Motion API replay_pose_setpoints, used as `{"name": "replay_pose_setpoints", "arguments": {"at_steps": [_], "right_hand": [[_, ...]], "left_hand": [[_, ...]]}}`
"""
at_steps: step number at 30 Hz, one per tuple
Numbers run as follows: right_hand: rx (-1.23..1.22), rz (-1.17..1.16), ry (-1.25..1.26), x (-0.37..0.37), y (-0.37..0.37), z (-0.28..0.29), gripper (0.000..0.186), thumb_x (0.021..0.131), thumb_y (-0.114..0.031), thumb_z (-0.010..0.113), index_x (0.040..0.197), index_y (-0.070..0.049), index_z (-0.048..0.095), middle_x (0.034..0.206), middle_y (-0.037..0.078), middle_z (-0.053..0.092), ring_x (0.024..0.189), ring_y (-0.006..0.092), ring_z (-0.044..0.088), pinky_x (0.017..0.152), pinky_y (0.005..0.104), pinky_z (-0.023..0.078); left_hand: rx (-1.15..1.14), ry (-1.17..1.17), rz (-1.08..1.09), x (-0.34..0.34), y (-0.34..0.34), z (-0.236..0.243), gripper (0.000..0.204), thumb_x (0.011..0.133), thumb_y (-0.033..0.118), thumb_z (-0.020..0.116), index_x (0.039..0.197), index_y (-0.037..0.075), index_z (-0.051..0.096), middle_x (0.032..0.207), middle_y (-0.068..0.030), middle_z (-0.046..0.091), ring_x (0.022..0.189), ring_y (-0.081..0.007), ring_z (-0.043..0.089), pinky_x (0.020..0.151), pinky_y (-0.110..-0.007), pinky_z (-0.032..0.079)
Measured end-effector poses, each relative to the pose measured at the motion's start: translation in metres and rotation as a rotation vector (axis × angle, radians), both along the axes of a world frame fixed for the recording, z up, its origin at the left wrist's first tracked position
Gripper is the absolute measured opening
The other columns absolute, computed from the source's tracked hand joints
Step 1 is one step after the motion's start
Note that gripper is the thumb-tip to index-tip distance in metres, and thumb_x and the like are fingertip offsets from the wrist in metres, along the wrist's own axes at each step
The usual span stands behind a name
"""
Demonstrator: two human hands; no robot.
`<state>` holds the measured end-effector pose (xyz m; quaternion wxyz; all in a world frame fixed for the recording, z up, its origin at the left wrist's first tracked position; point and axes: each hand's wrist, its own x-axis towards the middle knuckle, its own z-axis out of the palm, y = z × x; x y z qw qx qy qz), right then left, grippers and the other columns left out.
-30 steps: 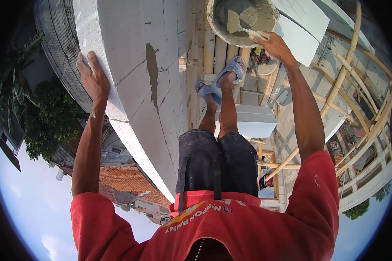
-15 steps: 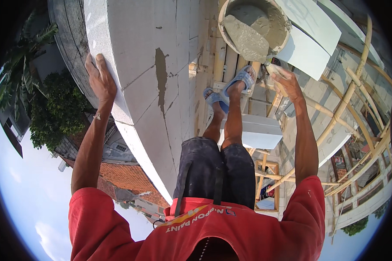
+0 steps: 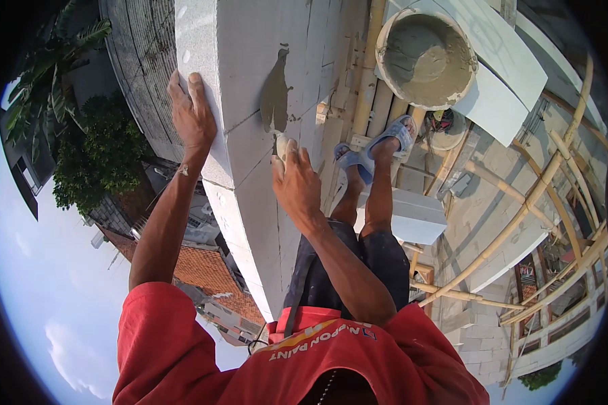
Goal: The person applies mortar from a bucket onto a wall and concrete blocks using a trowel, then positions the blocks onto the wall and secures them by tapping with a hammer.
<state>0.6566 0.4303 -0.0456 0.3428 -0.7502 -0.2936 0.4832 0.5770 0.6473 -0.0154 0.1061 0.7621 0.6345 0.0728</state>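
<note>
My left hand [image 3: 194, 120] lies over the top edge of a pale block wall [image 3: 250, 37], fingers stretched out, holding nothing. My right hand [image 3: 297, 182] is closed around the handle of a trowel [image 3: 281, 143]. Its blade is against the side face of the wall, at a patch of wet grey mortar [image 3: 275, 94], and mortar hides most of the blade. The patch tapers upward, with small splashes beside it. To the right, a round bucket [image 3: 422, 105] holds more grey mortar with a scooped hollow in it.
My sandalled feet [image 3: 393, 135] stand on bamboo poles [image 3: 380, 111] beside the wall. Large white blocks [image 3: 493, 94] lie past the bucket, another block [image 3: 412, 216] behind my legs. Bamboo scaffolding [image 3: 530, 189] fills the right. Beyond the wall are trees and tiled roofs [image 3: 213, 277] far below.
My right hand has swung left from beside the bucket to the wall, bringing the mortar-loaded trowel there. The wall's mortar patch looks wider. My left hand stays on the wall's edge; the view has shifted.
</note>
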Motion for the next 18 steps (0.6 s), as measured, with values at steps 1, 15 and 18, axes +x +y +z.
{"name": "replay_pose_setpoints", "arguments": {"at_steps": [1,15,18], "right_hand": [[-0.008,0.002,-0.001,0.000,-0.014,0.014,0.051,0.099,-0.029,0.061,0.135,0.007,0.052,0.099,0.023,0.063,0.084,0.0373,0.071,0.068,0.0421,0.062],[-0.138,-0.177,0.325,0.029,0.068,-0.024,0.051,0.098,-0.028,0.061,0.131,0.010,0.054,0.111,0.029,0.062,0.097,0.0421,0.066,0.084,0.0486,0.056],[-0.038,-0.054,0.242,0.048,0.048,-0.014,0.053,0.096,-0.025,0.064,0.133,0.011,0.051,0.110,0.028,0.060,0.097,0.0425,0.066,0.084,0.0496,0.055]], "left_hand": [[-0.008,-0.001,0.002,-0.004,0.000,0.000,0.079,0.104,0.061,0.036,0.147,-0.005,0.040,0.141,-0.0287,0.050,0.127,-0.0446,0.053,0.107,-0.048,0.041],[0.006,-0.003,0.009,0.000,0.000,0.000,0.079,0.103,0.061,0.037,0.147,-0.004,0.040,0.140,-0.0303,0.052,0.125,-0.0469,0.055,0.105,-0.050,0.042],[-0.028,-0.019,0.019,0.006,-0.004,0.006,0.080,0.103,0.063,0.036,0.148,-0.004,0.040,0.140,-0.0305,0.052,0.124,-0.0467,0.055,0.106,-0.050,0.042]]}}
